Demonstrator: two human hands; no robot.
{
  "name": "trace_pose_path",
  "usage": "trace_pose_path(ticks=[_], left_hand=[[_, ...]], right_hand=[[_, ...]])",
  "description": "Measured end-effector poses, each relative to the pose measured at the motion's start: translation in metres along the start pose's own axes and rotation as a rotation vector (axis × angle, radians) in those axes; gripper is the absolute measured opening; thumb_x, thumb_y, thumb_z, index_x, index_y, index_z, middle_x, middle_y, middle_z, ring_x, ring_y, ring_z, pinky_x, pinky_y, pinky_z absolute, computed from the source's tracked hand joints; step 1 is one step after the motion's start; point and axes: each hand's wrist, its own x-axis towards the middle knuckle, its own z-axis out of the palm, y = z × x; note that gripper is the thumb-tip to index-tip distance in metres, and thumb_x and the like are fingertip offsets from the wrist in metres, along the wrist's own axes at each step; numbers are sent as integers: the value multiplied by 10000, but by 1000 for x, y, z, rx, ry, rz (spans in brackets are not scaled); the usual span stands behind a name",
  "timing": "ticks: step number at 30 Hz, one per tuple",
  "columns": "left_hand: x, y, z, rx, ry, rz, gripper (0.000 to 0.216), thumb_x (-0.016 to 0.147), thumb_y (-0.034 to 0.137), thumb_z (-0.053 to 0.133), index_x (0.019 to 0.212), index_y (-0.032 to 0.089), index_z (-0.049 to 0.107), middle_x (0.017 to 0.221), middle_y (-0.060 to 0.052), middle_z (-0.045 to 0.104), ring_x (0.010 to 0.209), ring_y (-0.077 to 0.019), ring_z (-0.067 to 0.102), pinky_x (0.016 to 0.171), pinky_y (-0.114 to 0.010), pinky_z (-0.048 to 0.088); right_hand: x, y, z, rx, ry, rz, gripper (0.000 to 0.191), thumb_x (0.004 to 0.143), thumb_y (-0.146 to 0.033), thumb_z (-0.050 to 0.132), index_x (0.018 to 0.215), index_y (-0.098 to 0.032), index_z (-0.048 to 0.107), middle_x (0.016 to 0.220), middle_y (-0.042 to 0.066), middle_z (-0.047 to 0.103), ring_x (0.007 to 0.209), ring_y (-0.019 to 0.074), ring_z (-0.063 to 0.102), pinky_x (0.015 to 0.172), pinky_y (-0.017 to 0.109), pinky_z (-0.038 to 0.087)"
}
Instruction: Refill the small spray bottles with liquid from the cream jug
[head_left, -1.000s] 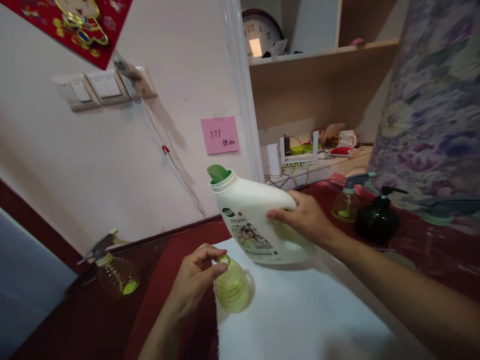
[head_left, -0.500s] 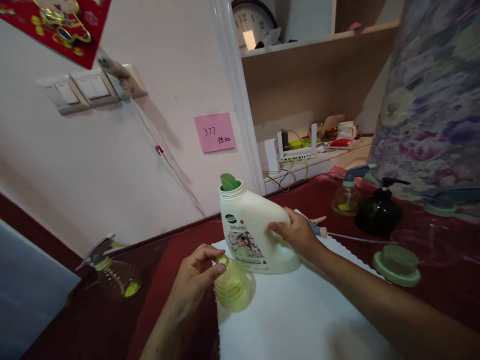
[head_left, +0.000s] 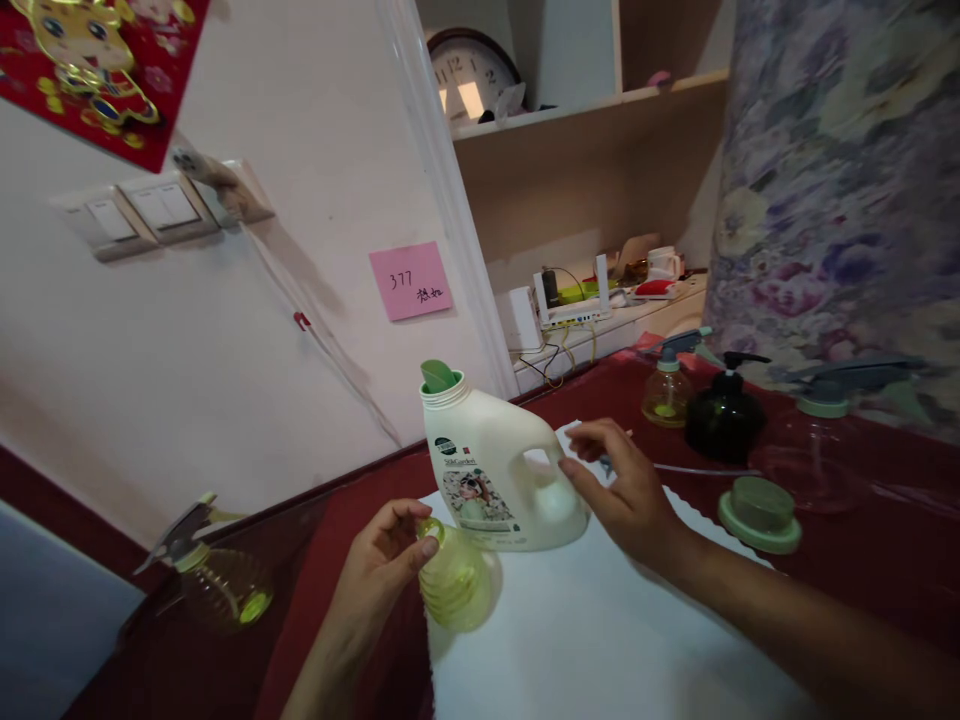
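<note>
My left hand (head_left: 382, 560) pinches the open neck of a small yellow-green ribbed bottle (head_left: 454, 585) that stands on a white cloth (head_left: 600, 640). Just behind it a white detergent jug (head_left: 495, 470) with a green spout stands upright on the cloth. My right hand (head_left: 626, 490) hovers right of the jug's handle with fingers apart, no longer gripping it. A spray-trigger head with its tube (head_left: 660, 467) lies just behind that hand.
The table is dark red (head_left: 862, 560). On it stand a yellow spray bottle (head_left: 217, 585) at the left, another spray bottle (head_left: 666, 390), a black pump bottle (head_left: 724, 420), a green cap (head_left: 759, 512) and a clear spray bottle (head_left: 825, 450). A floral curtain (head_left: 840, 180) hangs at the right.
The jug went from tilted in my right hand to standing upright on the cloth. My right hand let go of its handle and drew back. My left hand stayed on the small bottle.
</note>
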Motion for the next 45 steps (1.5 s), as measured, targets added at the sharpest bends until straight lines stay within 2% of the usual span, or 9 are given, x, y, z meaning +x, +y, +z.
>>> trace_pose_path(ticks=[6,11,18,21,25,29,36,41,45], left_hand=[[1,-3,-1,-19,-64,-5,518,619,501,920,1018,227,736,971,-56,696,888,-209,626,756,-273,495],[3,-11,-3,-94,-141,-19,722,504,507,971,1135,272,710,1107,-59,673,972,-244,646,797,-299,511],[0,14,-11,139,-330,-151,874,461,213,985,1257,289,630,1300,-77,629,1208,-321,566,1014,-407,433],[-5,25,-7,215,-374,-190,757,522,151,937,1209,260,641,1212,-76,671,1132,-305,606,977,-402,454],[-12,27,4,167,-288,-185,505,652,209,879,1101,221,648,1003,-52,703,930,-247,663,822,-343,506],[-17,33,3,207,-146,-152,545,630,260,899,1106,205,639,1003,-71,732,942,-273,696,829,-362,537],[-23,51,-25,357,28,-73,594,644,377,908,1152,230,637,1115,-88,762,1032,-294,713,889,-377,568],[-24,39,-14,298,27,-82,619,600,432,914,1113,201,655,1056,-116,775,988,-331,727,847,-412,585],[-23,22,4,238,-44,-145,620,583,448,919,1086,183,671,1040,-141,775,983,-366,727,813,-428,589]], right_hand=[[-58,-5,4,-90,-558,-50,101,899,-303,622,977,-242,640,820,-11,660,694,165,604,630,286,418],[-81,6,17,-201,-794,-50,137,833,-328,696,927,-229,681,910,38,724,795,255,662,717,363,442],[-81,6,17,-277,-874,-66,160,894,-338,633,1004,-228,671,1017,61,710,897,284,661,799,417,468],[-81,5,16,-283,-884,-73,166,901,-336,627,1016,-225,672,1021,63,707,904,288,664,810,427,476],[-80,3,14,-281,-884,-82,163,907,-330,620,1019,-225,674,1025,61,707,905,288,667,808,429,486],[-78,2,13,-286,-884,-82,160,903,-329,629,1021,-232,677,1019,49,710,900,274,668,811,416,489],[-77,2,12,-303,-901,-84,181,918,-355,608,1034,-234,675,1029,54,708,911,279,672,807,415,499],[-71,-6,11,-387,-938,-121,178,912,-326,632,1037,-211,686,1045,73,718,923,298,692,780,411,507],[-63,-27,0,-508,-1009,-178,260,845,-435,734,969,-208,709,967,79,744,833,300,718,673,370,490]])
